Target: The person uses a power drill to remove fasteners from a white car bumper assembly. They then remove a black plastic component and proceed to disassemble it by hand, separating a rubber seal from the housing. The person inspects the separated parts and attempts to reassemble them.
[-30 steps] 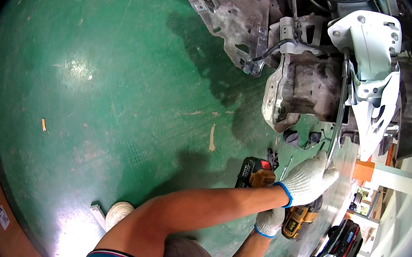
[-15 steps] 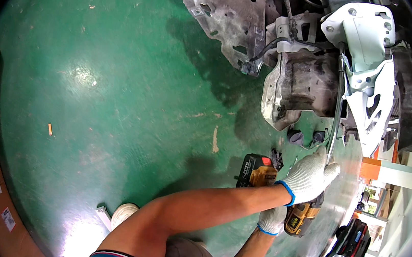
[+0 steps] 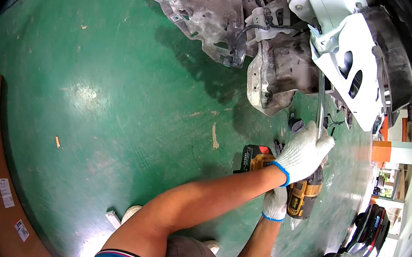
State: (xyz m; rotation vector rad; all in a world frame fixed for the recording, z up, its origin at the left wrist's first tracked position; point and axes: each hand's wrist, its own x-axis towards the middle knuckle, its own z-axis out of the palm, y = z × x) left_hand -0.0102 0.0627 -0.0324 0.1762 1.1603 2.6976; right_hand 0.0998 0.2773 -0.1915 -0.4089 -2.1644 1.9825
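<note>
The left hand [image 3: 304, 153], in a white knitted glove with a blue cuff, has its grip closed around a long, slim, silvery metal rod [image 3: 320, 104], which runs up from between thumb and fingers and passes behind a big white metal bracket [image 3: 349, 69] pierced by oval openings. Just below that grip is a yellow-and-black power tool [image 3: 304, 199], its body to the lower right of the left wrist and its blocky black battery to the left. The right hand [image 3: 275, 205], gloved the same way, sits beneath the left wrist with its grip wrapped on the tool (most of its fingers are hidden behind the left forearm). Above and to the left of the left grip stands a grey, box-like metal beam end [image 3: 285, 69], and farther up on that side a large grey, perforated metal panel [image 3: 199, 12]. A small dark round part [image 3: 296, 124] shows near the grip, just left of the rod, against the glossy green painted floor [image 3: 134, 84].
</note>
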